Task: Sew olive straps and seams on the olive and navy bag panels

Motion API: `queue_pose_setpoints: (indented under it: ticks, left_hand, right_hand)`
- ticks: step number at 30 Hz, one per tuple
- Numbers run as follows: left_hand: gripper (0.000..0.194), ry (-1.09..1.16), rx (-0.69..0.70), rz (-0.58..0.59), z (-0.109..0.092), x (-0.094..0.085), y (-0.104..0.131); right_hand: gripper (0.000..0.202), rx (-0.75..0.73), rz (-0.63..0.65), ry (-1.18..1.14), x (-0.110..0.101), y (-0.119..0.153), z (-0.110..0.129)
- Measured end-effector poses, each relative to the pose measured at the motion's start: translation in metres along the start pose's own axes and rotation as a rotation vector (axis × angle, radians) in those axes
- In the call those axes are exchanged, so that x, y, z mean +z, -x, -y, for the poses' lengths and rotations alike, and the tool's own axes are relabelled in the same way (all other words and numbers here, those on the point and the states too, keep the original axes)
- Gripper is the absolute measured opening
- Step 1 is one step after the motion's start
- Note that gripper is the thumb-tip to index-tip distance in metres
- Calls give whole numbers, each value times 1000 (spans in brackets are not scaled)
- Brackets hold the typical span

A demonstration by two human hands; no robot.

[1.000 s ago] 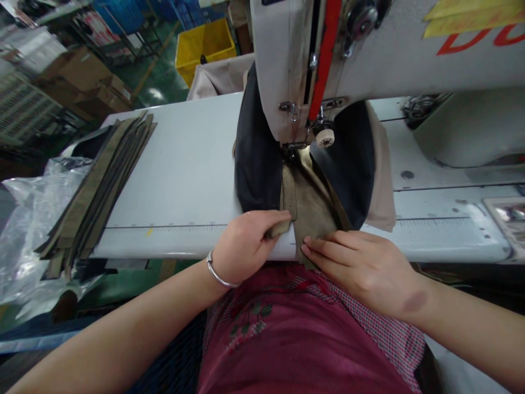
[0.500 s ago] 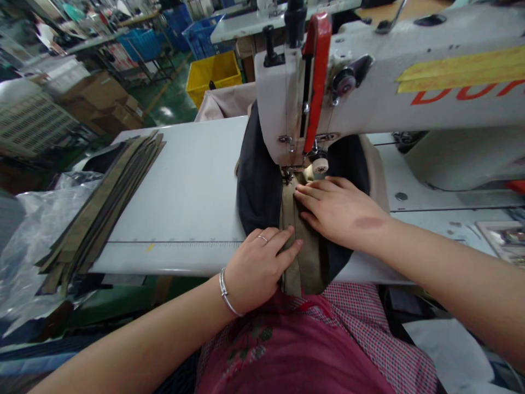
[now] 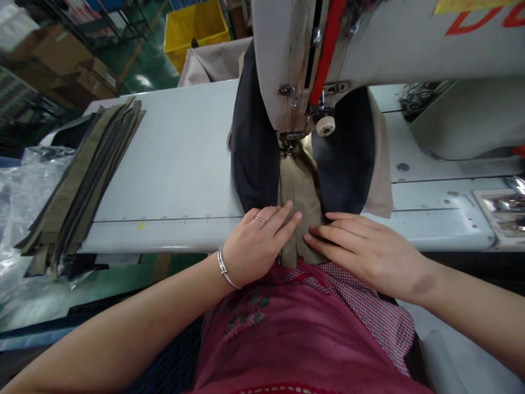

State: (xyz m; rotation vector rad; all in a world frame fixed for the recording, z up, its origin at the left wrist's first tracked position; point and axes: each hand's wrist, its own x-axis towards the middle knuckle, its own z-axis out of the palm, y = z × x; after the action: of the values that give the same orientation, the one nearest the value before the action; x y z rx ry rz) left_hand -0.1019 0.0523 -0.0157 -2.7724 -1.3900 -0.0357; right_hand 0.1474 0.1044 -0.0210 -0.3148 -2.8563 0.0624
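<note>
Center: both hands, left (image 3: 258,241) and right (image 3: 365,249), open, fingers flat on matte olive fabric (image 3: 305,194).

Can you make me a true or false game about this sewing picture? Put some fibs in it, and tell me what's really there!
1. The left hand and the right hand both touch the green cloth. True.
2. A ring is on the right hand. False: the ring is on the left hand.
3. The strips are left of the machine. True.
4. The right hand is touching the strips. False: it is on the green cloth, and the strips are away to the left.
5. The machine has a red bar on it. True.
6. Each hand is holding scissors. False: neither hand has scissors; the fingers are spread on the cloth.
</note>
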Motion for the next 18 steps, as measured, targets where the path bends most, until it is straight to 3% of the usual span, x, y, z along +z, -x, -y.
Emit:
queue_pose_setpoints:
  ticks: [3,5,8,11,13,16,18]
  left_hand:
    - [53,68,1,-9,3,0,-1]
    - [48,240,-33,-70,9,-4,-3]
    - [34,609,-255,-279,18,-16,-7]
    - [30,735,-394,-399,22,-27,-9]
    - [29,665,-300,-358,21,-28,-10]
    - [43,488,-147,-177,15,-23,-11]
    - [56,375,-126,-53,9,-19,-11]
  right_hand:
    - [39,67,3,29,8,-4,3]
    - [38,86,-17,38,11,-9,3]
    - [34,51,-83,35,11,-15,3]
    - [32,28,-116,32,10,-16,3]
    - [31,27,-107,24,9,-16,3]
    - [29,34,-71,-5,8,-17,4]
    - [26,44,-50,-42,7,-18,5]
